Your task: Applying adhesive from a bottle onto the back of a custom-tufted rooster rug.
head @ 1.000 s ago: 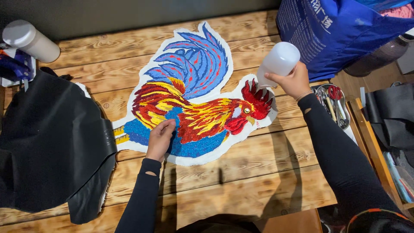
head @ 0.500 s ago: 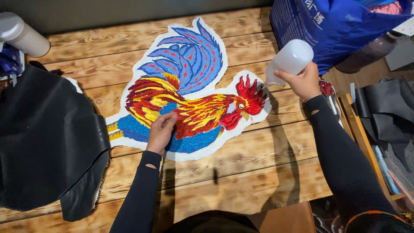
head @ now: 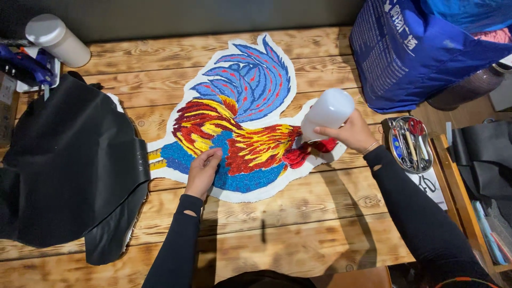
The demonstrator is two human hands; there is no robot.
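A colourful rooster-shaped piece (head: 234, 122) with blue tail, red and yellow body and white border lies flat on the wooden table (head: 298, 224). My left hand (head: 203, 172) rests on its lower blue edge, fingers pressed on the surface. My right hand (head: 349, 133) grips a white plastic bottle (head: 326, 113), tipped downward with its mouth over the rooster's red head area. The head is partly hidden behind the bottle and hand.
A black sheet (head: 64, 165) lies crumpled at the left. Another white bottle (head: 56, 38) lies at the back left beside a blue tool (head: 24, 63). A blue bag (head: 426, 48) stands at the back right, and a metal tray with scissors (head: 409, 143) sits to the right.
My right hand has brought the white bottle down and leftward from beside the rooster and tipped it over the red head. The left hand has stayed on the lower edge.
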